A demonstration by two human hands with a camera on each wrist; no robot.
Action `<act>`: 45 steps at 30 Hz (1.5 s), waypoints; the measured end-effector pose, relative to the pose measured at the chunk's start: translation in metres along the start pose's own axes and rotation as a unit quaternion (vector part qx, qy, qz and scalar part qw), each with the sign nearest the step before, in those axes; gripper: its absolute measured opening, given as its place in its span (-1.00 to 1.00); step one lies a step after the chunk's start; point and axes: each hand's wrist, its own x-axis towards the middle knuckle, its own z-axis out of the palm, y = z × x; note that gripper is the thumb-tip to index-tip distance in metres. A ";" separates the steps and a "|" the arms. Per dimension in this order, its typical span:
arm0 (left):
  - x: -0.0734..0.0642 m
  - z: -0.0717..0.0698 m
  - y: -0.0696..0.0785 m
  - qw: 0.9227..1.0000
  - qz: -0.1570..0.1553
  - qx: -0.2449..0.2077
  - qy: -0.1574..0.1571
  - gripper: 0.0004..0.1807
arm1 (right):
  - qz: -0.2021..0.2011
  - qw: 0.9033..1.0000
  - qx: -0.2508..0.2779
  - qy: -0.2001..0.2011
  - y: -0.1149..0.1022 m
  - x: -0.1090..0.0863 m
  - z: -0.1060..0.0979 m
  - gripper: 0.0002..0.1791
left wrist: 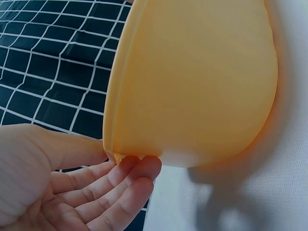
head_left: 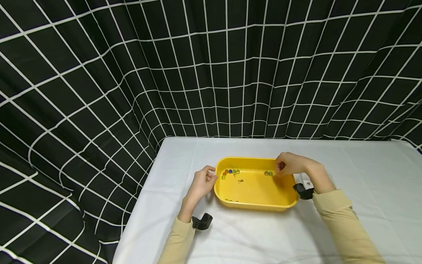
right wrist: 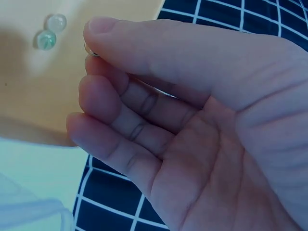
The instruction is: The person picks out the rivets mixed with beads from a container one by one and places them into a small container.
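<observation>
A yellow plastic tray (head_left: 257, 206) stands on the white-covered table. At its left end, my left hand (head_left: 200, 182) pinches the rim; the left wrist view shows the thumb at the lip and fingertips (left wrist: 150, 167) against the outer wall. Over the tray's right end, my right hand (head_left: 292, 164) pinches a small glassy marble (right wrist: 90, 49), mostly hidden between thumb and forefinger. Two greenish marbles (head_left: 268, 173) lie left of that hand. Several coloured marbles (head_left: 230, 171) cluster in the far left corner, with small brass-coloured pieces (head_left: 241, 181) near them.
A clear container (head_left: 300, 178) with a small brass-coloured piece (head_left: 308, 183) in it stands right of the tray, partly hidden under the right wrist. More marbles (head_left: 227, 200) show at the tray's near wall. A black gridded curtain (head_left: 230, 73) hangs behind the table.
</observation>
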 end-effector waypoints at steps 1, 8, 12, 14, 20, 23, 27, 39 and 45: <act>0.000 0.000 0.000 1.000 0.001 0.000 0.000 -0.72 | 0.000 1.000 0.001 0.001 0.000 -0.001 -0.001 -0.88; 0.000 0.000 0.000 1.000 -0.001 -0.002 0.000 -0.72 | -0.013 1.000 0.000 0.009 0.007 -0.008 -0.005 -0.87; 0.000 0.000 0.000 1.000 -0.002 -0.003 -0.001 -0.72 | -0.014 1.000 0.004 0.009 0.011 -0.012 -0.007 -0.86; 0.000 0.000 0.000 1.000 -0.003 -0.004 -0.002 -0.72 | -0.011 1.000 0.007 0.009 0.012 -0.015 -0.008 -0.86; 0.000 -0.001 0.000 1.000 -0.004 -0.003 0.001 -0.73 | -0.019 1.000 0.006 0.019 0.017 -0.020 -0.009 -0.84; 0.000 -0.001 0.000 1.000 -0.002 -0.005 0.000 -0.73 | -0.023 0.999 0.011 0.021 0.020 -0.023 -0.010 -0.84; 0.000 0.000 0.000 1.000 -0.003 -0.008 -0.002 -0.73 | -0.019 0.999 0.015 0.023 0.025 -0.028 -0.012 -0.85; 0.000 0.001 0.001 1.000 0.003 -0.002 -0.001 -0.73 | 0.000 0.999 0.014 0.029 0.036 -0.043 -0.016 -0.87; 0.000 0.000 0.000 1.000 0.006 -0.003 -0.003 -0.73 | 0.011 1.000 0.011 0.027 0.039 -0.048 -0.017 -0.88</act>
